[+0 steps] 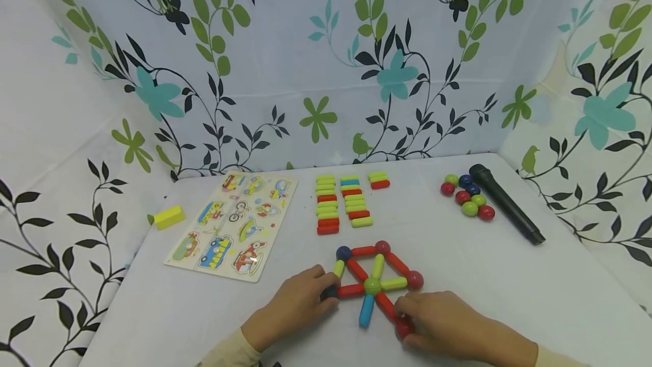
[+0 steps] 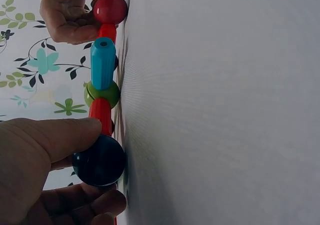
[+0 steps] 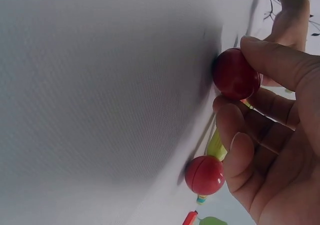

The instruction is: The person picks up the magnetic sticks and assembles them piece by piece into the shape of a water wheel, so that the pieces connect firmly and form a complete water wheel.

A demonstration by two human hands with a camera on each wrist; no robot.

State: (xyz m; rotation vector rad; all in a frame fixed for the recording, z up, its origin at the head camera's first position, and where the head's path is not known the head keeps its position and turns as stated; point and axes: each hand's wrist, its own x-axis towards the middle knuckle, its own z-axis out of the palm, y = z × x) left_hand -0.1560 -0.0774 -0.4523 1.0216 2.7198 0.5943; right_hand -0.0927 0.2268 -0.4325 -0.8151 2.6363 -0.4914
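Observation:
A wheel-like figure of rods and balls lies on the white table, joined round a green ball (image 1: 373,286). My left hand (image 1: 297,298) holds the dark blue ball (image 2: 99,161) at the figure's left end, thumb and fingers about it. At the lower right, my right hand (image 1: 443,321) pinches a red ball (image 3: 236,74) on the end of a red rod (image 1: 386,307). The blue rod (image 1: 366,311) points from the green ball towards me, its outer end free. Along the far rim sit another dark blue ball (image 1: 343,253) and red balls (image 1: 382,247), linked by red rods (image 1: 363,251).
Behind the figure are columns of loose rods (image 1: 327,205). Loose balls (image 1: 470,197) and a black microphone-like stick (image 1: 506,204) lie at the back right. To the left are a picture puzzle board (image 1: 235,225) and a yellow block (image 1: 169,217). Patterned cloth (image 1: 285,72) hangs behind.

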